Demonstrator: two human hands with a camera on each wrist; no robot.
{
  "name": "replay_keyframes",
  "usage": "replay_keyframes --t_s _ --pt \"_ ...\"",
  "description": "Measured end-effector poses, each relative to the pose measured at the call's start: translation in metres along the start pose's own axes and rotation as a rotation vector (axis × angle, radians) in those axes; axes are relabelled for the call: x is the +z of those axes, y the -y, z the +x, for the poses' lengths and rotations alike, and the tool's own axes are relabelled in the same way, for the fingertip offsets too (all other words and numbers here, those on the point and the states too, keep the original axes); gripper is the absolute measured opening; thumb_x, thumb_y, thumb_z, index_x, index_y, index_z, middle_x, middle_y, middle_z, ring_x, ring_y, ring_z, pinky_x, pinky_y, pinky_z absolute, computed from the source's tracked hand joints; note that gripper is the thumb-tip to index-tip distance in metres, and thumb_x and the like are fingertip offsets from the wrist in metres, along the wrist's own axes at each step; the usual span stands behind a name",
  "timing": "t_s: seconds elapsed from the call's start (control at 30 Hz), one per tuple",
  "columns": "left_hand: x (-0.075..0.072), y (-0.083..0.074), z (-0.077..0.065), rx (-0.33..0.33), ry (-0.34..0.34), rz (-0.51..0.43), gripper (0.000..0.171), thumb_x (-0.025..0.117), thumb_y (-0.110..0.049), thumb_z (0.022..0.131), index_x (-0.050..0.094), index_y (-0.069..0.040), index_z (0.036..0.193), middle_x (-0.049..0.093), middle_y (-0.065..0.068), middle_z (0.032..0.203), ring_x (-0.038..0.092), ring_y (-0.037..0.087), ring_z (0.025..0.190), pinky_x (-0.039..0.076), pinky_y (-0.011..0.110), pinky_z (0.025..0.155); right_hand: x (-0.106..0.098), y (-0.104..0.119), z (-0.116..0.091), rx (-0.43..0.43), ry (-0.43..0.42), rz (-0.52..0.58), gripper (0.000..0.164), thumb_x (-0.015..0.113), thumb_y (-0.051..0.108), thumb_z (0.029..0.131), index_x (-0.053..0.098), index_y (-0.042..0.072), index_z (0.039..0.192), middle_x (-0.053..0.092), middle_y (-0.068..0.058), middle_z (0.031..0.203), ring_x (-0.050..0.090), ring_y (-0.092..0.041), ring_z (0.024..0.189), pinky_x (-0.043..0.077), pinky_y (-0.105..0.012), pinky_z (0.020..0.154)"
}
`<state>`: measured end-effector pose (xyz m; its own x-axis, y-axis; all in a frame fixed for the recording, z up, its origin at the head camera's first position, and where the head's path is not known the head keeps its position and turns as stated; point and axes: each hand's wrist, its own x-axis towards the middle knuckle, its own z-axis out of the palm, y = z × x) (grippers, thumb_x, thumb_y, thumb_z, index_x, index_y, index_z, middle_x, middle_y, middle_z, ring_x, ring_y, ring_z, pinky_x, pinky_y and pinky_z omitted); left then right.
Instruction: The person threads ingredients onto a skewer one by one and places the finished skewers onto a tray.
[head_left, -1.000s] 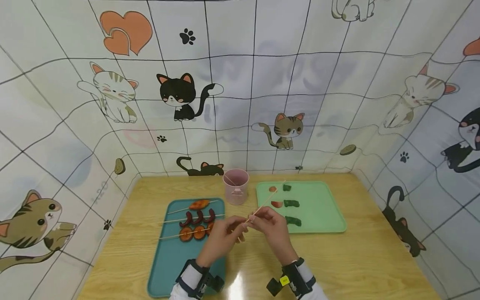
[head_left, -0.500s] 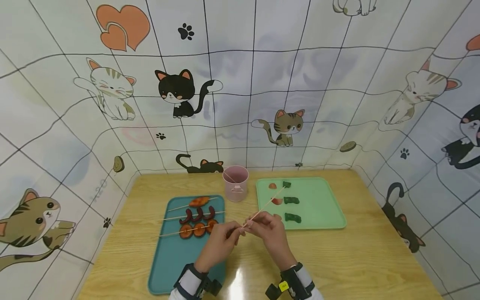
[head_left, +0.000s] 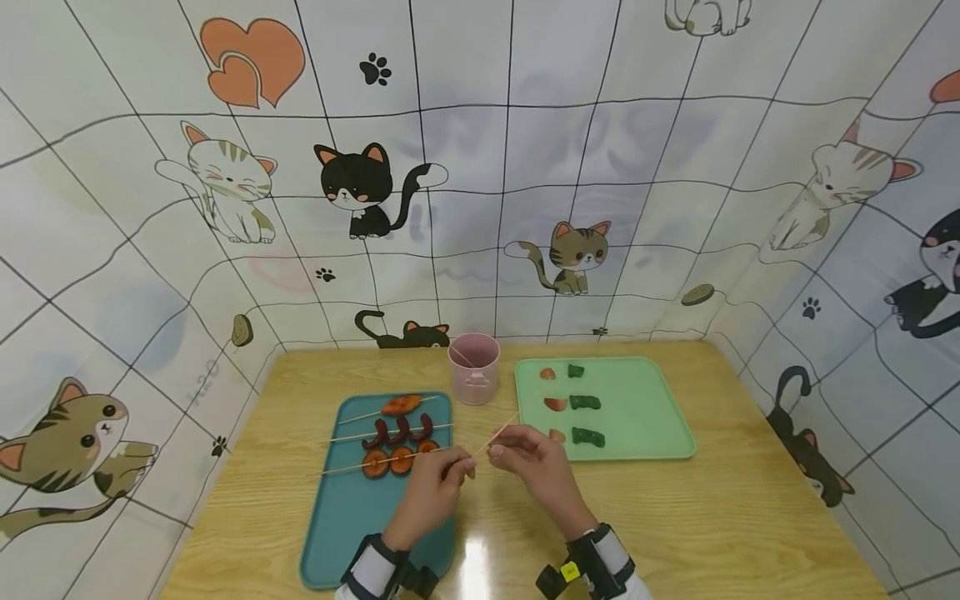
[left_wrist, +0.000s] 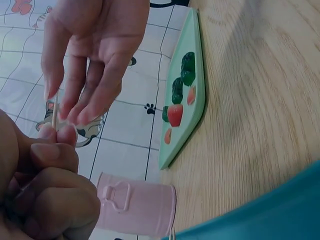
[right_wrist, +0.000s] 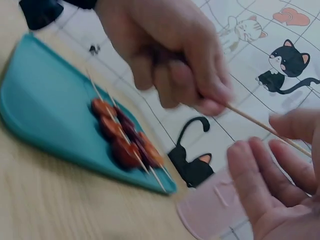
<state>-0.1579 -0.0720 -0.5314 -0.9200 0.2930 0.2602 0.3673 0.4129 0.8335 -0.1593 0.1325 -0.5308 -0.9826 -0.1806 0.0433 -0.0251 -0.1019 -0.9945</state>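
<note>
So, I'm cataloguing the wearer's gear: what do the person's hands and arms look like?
The left hand and right hand are bare, without gloves. Both arms wear white sleeves, with black straps around the wrists and a small black box at each. The right wrist also shows a yellow label, too small to read.

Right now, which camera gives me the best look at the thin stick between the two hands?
The right wrist view: the stick looks largest there, running from the left hand to the right hand. The left wrist view shows just a short piece; the head view shows it small and thin.
</note>
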Motion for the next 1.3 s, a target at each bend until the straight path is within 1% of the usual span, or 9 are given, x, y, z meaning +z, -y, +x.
replay_keyframes --t_s 0.17,0.23,0.33,0.5,0.63,0.83,0.97,1.13,1.3 --pt "-0.008 0.006 -0.002 -0.035 -0.052 0.031 0.032 0.062 -0.008 0.102 0.064 -0.023 0.074 0.043 -0.010 0.056 0.034 -0.002 0.046 0.031 0.019 0.048 -0.018 0.005 0.003 -0.064 -0.011 -0.310 0.040 0.074 0.027 0.095 0.065 0.013 0.132 0.073 -0.011 0.123 0.071 -0.016 0.109 0.056 -0.029 0.095" --pt "-0.011 0.007 -0.003 -0.049 -0.063 0.040 0.032 0.062 -0.008 0.102 0.064 -0.022 0.074 0.043 -0.010 0.056 0.034 -0.001 0.047 0.032 0.019 0.049 -0.027 0.007 0.004 -0.057 -0.030 -0.375 0.040 0.075 0.032 0.094 0.066 0.022 0.132 0.072 -0.004 0.125 0.069 -0.019 0.113 0.053 -0.030 0.098" --pt "-0.017 0.009 -0.004 -0.056 -0.067 0.042 0.030 0.061 -0.008 0.102 0.065 -0.020 0.075 0.045 -0.010 0.058 0.036 -0.001 0.048 0.033 0.019 0.050 -0.042 0.009 0.007 -0.060 -0.050 -0.429 0.039 0.075 0.032 0.095 0.065 0.026 0.132 0.070 -0.004 0.128 0.067 -0.024 0.116 0.052 -0.035 0.101" --pt "-0.025 0.014 -0.006 -0.041 -0.069 0.047 0.028 0.061 -0.007 0.102 0.065 -0.010 0.074 0.043 -0.012 0.059 0.034 -0.002 0.049 0.033 0.019 0.052 -0.075 0.009 0.013 -0.083 -0.084 -0.539 0.042 0.072 0.032 0.098 0.062 0.020 0.137 0.066 -0.009 0.133 0.065 -0.032 0.120 0.056 -0.035 0.098" --pt "-0.030 0.018 -0.009 -0.068 -0.067 0.053 0.031 0.062 -0.007 0.102 0.061 -0.017 0.072 0.042 -0.012 0.058 0.033 -0.001 0.049 0.032 0.019 0.052 -0.105 0.004 0.018 -0.097 -0.110 -0.684 0.046 0.070 0.031 0.100 0.059 0.014 0.141 0.063 -0.016 0.138 0.063 -0.039 0.122 0.056 -0.041 0.098" --pt "-0.035 0.022 -0.012 -0.110 -0.049 0.034 0.032 0.062 -0.006 0.102 0.062 -0.019 0.072 0.043 -0.010 0.059 0.035 0.000 0.050 0.033 0.020 0.053 -0.137 -0.004 0.022 -0.049 -0.102 -0.871 0.052 0.068 0.025 0.100 0.053 0.004 0.146 0.059 -0.022 0.143 0.061 -0.044 0.125 0.052 -0.055 0.101" --pt "-0.036 0.024 -0.014 -0.144 -0.028 0.026 0.032 0.061 -0.011 0.103 0.062 -0.023 0.073 0.046 -0.009 0.061 0.035 0.000 0.051 0.034 0.020 0.054 -0.149 -0.011 0.023 -0.002 -0.078 -0.955 0.053 0.070 0.022 0.098 0.054 0.001 0.144 0.061 -0.024 0.138 0.062 -0.045 0.121 0.053 -0.057 0.097" --pt "-0.034 0.026 -0.015 -0.155 0.008 0.009 0.030 0.059 -0.013 0.105 0.063 -0.020 0.076 0.044 -0.007 0.061 0.034 0.000 0.050 0.034 0.020 0.053 -0.156 -0.020 0.024 0.058 -0.039 -1.013 0.047 0.073 0.021 0.096 0.062 -0.001 0.136 0.066 -0.023 0.128 0.065 -0.041 0.116 0.052 -0.056 0.096" --pt "-0.032 0.027 -0.016 -0.147 0.026 -0.006 0.031 0.058 -0.009 0.104 0.063 -0.019 0.075 0.041 -0.006 0.059 0.031 0.000 0.048 0.032 0.020 0.051 -0.157 -0.027 0.025 0.035 -0.017 -1.047 0.040 0.075 0.017 0.094 0.068 -0.001 0.128 0.067 -0.018 0.115 0.065 -0.037 0.109 0.052 -0.056 0.095"
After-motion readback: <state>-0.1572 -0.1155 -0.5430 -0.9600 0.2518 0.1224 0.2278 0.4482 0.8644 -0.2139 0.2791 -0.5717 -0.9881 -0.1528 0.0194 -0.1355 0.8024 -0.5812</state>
